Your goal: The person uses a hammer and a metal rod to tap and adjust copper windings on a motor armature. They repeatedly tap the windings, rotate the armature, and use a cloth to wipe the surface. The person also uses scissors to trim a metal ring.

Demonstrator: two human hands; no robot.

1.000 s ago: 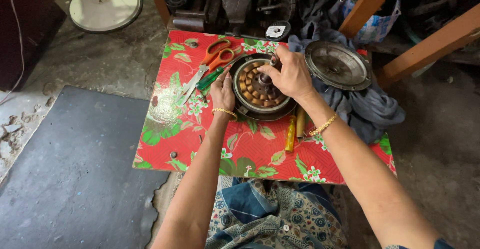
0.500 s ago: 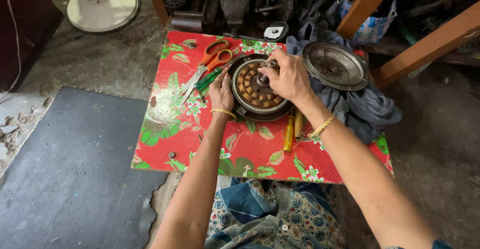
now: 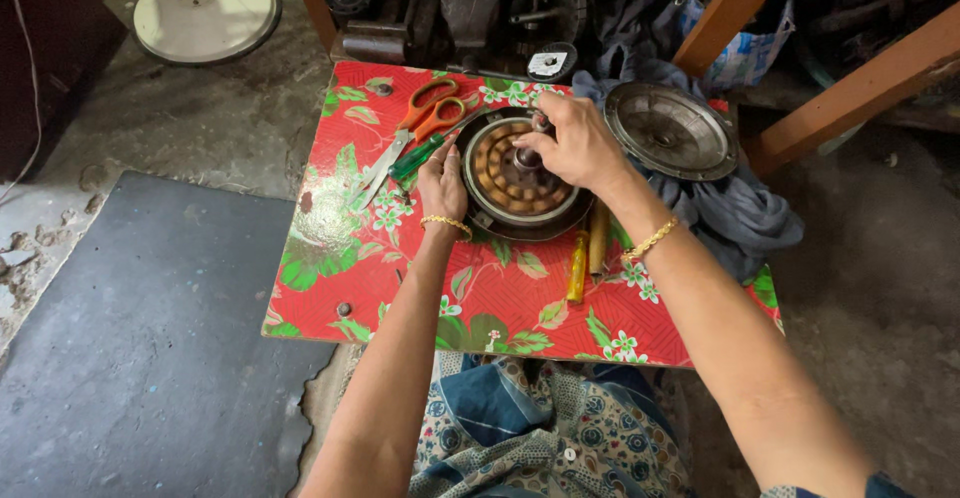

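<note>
A round fan motor with copper coils lies in its dark housing on a low table with a red flowered cover. My left hand rests on the housing's left rim, holding it steady. My right hand is over the motor's right side, its fingers closed on the central shaft. Both wrists wear gold bracelets.
Orange-handled scissors and a green-handled tool lie left of the motor. A yellow-handled screwdriver lies in front of it. A metal motor cover sits on blue cloth at right. Wooden legs and machine parts stand behind.
My right hand has shifted slightly on the shaft. The left hand stays on the rim. The view has moved a little.
</note>
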